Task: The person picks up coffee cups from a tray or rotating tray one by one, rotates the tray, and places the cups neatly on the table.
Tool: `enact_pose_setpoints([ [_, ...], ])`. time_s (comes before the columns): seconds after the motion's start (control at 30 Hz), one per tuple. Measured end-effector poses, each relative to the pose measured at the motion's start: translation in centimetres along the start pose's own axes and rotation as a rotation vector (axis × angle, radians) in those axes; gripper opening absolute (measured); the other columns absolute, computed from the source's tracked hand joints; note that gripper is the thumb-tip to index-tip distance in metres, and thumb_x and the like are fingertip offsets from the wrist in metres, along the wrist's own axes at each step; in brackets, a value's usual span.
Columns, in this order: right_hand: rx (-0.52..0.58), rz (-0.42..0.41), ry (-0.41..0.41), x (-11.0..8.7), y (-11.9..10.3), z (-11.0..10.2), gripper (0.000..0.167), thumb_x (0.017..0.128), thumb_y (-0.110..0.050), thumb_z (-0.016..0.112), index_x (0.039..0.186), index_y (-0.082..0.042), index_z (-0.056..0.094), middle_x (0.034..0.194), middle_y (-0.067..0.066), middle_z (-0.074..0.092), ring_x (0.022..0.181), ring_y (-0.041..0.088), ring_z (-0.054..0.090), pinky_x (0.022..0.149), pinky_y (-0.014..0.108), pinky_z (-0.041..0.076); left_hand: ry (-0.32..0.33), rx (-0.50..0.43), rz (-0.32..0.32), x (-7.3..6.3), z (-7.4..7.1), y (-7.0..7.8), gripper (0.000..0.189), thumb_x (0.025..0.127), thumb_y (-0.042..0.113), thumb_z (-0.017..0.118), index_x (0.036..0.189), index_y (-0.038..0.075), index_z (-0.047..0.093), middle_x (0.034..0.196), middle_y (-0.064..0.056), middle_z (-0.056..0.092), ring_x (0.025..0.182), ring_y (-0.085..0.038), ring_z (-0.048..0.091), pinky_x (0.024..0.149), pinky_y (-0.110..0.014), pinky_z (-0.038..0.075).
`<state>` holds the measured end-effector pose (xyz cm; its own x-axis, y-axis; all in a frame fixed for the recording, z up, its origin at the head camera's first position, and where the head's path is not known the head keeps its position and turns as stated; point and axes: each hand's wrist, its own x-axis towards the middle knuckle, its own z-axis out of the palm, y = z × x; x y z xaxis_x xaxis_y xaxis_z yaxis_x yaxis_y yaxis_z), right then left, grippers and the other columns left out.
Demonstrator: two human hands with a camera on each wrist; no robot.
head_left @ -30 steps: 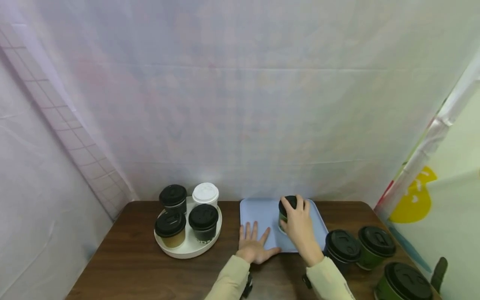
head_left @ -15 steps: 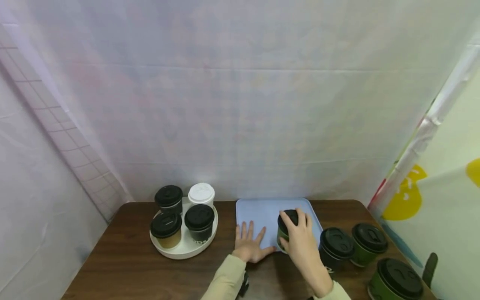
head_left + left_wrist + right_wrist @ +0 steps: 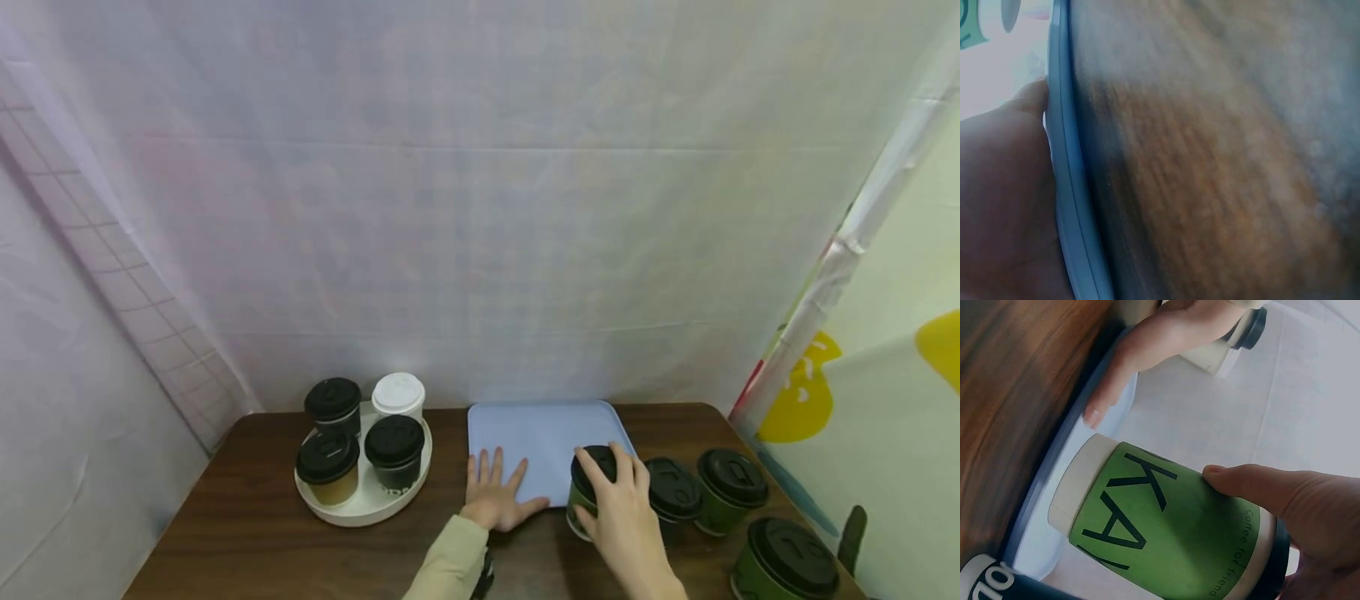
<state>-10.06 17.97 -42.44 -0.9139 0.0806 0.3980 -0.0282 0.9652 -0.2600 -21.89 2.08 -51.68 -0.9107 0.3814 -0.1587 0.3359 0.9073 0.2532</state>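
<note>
At the near right corner of the blue tray (image 3: 536,442), your right hand (image 3: 622,521) grips a green cup (image 3: 587,493) with a black lid, fingers curled over the lid and thumb on the wall. The right wrist view shows the thumb (image 3: 1254,487) pressed on the green sleeve (image 3: 1166,531); whether the cup's base touches the table (image 3: 247,533) cannot be told. Your left hand (image 3: 497,496) lies flat, fingers straight and spread, on the tray's near edge at 9 o'clock of the cup; the left wrist view shows the palm (image 3: 1004,206) against the tray rim (image 3: 1069,187). At 3 o'clock of the held cup, just beside it, stands a dark cup (image 3: 672,496), then two more green cups (image 3: 729,490) (image 3: 787,560). At 9 o'clock of the tray, a round white tray (image 3: 360,507) carries four lidded cups (image 3: 396,450).
</note>
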Motion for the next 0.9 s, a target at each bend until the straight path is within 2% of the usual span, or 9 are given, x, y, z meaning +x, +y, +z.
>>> enact_pose_setpoints([
  [0.17, 0.007, 0.027, -0.012, -1.0, 0.8, -0.8, 0.078, 0.073, -0.016, 0.094, 0.143, -0.019, 0.061, 0.149, 0.032, 0.044, 0.13, 0.06, 0.044, 0.054, 0.051, 0.059, -0.004, 0.005, 0.005, 0.3, 0.5, -0.1, 0.084, 0.093, 0.082, 0.038, 0.163, 0.035, 0.032, 0.174, -0.016, 0.02, 0.162, -0.042, 0.013, 0.131, -0.059, 0.006],
  [0.33, 0.01, 0.06, -0.023, -2.2, 1.7, -1.5, 0.077, 0.073, -0.015, 0.094, 0.142, -0.018, 0.061, 0.149, 0.03, 0.042, 0.13, 0.059, 0.042, 0.057, 0.06, 0.058, 0.019, 0.016, 0.013, 1.0, 1.5, -0.5, 0.085, 0.093, 0.084, 0.036, 0.163, 0.036, 0.031, 0.174, -0.016, 0.02, 0.162, -0.043, 0.013, 0.131, -0.059, 0.006],
  [0.47, -0.006, 0.073, -0.026, -3.1, 2.5, -1.9, 0.076, 0.073, -0.016, 0.094, 0.141, -0.018, 0.062, 0.148, 0.03, 0.042, 0.129, 0.058, 0.042, 0.055, 0.057, 0.058, 0.031, 0.021, 0.016, 1.6, 2.1, -0.8, 0.085, 0.093, 0.085, 0.035, 0.163, 0.037, 0.031, 0.174, -0.016, 0.02, 0.162, -0.043, 0.013, 0.131, -0.059, 0.007],
  [0.63, -0.026, 0.102, -0.049, -4.2, 3.6, -2.0, 0.076, 0.074, -0.019, 0.094, 0.142, -0.019, 0.06, 0.148, 0.03, 0.041, 0.129, 0.06, 0.041, 0.053, 0.056, 0.056, 0.031, 0.028, 0.013, 1.6, 2.1, -0.8, 0.086, 0.092, 0.086, 0.034, 0.163, 0.037, 0.03, 0.174, -0.016, 0.018, 0.162, -0.044, 0.013, 0.131, -0.06, 0.007],
  [0.9, -0.047, 0.122, -0.031, -6.1, 5.0, -1.8, 0.077, 0.071, -0.021, 0.095, 0.14, -0.018, 0.061, 0.144, 0.031, 0.042, 0.123, 0.063, 0.044, 0.065, 0.067, 0.056, 0.035, 0.018, 0.015, 1.6, 2.1, -0.9, 0.086, 0.093, 0.085, 0.037, 0.163, 0.036, 0.03, 0.174, -0.017, 0.018, 0.162, -0.044, 0.013, 0.131, -0.061, 0.006],
])
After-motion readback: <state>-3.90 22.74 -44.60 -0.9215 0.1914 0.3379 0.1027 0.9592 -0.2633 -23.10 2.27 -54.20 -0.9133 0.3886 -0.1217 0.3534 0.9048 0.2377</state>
